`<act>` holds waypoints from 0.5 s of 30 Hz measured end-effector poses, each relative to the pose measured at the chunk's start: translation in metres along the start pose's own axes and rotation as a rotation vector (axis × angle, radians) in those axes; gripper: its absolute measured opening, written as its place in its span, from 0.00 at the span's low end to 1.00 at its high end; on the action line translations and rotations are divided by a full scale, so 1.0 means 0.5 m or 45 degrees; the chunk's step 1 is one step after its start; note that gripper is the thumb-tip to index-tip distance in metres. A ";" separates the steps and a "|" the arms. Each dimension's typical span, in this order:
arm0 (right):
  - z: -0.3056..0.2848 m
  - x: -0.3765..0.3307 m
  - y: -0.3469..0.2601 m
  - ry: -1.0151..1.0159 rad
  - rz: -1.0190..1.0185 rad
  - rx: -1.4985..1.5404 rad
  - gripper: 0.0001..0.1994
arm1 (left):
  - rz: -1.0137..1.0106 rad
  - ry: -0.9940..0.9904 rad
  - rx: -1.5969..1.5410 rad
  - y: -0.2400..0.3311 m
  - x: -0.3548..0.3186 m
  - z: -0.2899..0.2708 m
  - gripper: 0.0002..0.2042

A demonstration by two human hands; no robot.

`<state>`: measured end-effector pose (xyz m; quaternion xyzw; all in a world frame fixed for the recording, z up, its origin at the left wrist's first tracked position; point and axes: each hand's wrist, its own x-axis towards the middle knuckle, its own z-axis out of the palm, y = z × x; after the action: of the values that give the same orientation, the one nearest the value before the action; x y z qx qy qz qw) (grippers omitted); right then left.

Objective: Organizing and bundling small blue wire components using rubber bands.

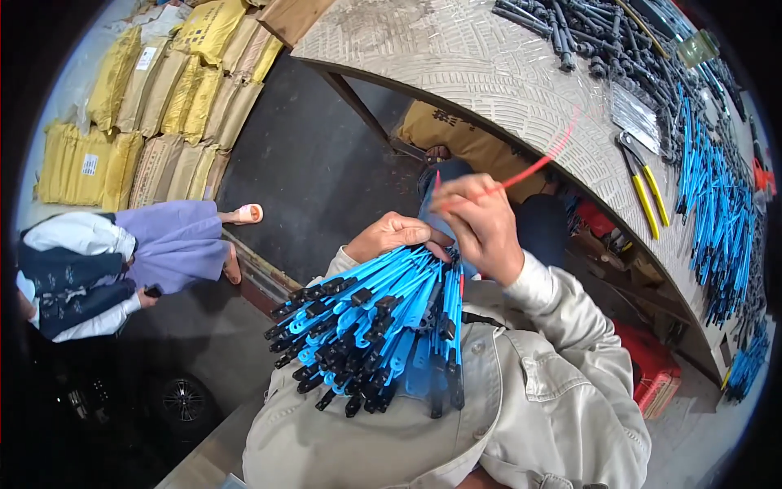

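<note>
My left hand [393, 236] is closed around the narrow end of a thick bundle of bright blue plastic strips [379, 318] with black clip-like ends. The bundle fans out toward my body, black ends lowest. Just right of it, my right hand [482, 224] is closed on a thin red strip [538, 167], whose free end curves up and right over the table. A short red piece also sticks up beside my fingers, and a red bit shows along the bundle's right side. The fingers of my right hand are slightly blurred.
A patterned table [456, 65] runs along the right, bearing yellow-handled pliers [643, 187], black parts [562, 28] and more blue strips [717, 220]. Yellow and brown sacks [163, 90] are stacked at far left. A person in a purple skirt [167, 244] stands at left.
</note>
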<state>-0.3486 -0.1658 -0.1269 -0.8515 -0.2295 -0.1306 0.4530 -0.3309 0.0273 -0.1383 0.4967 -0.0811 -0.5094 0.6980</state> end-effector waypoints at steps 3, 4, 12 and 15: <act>0.049 0.044 0.061 -0.084 -0.062 0.472 0.05 | 0.001 -0.013 -0.059 -0.018 0.005 -0.010 0.15; 0.071 0.060 0.080 -0.089 -0.056 0.476 0.05 | 0.038 -0.003 -0.074 -0.028 0.013 -0.017 0.15; 0.085 0.094 0.109 -0.069 -0.068 0.248 0.06 | 0.138 -0.078 0.042 -0.013 0.040 -0.035 0.15; -0.006 0.003 0.074 0.010 0.186 0.075 0.07 | 0.113 0.038 -0.084 -0.021 0.018 -0.023 0.15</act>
<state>-0.3286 -0.1859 -0.1509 -0.8517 -0.1687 -0.0937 0.4871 -0.3264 0.0273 -0.1557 0.4769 -0.0758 -0.4729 0.7370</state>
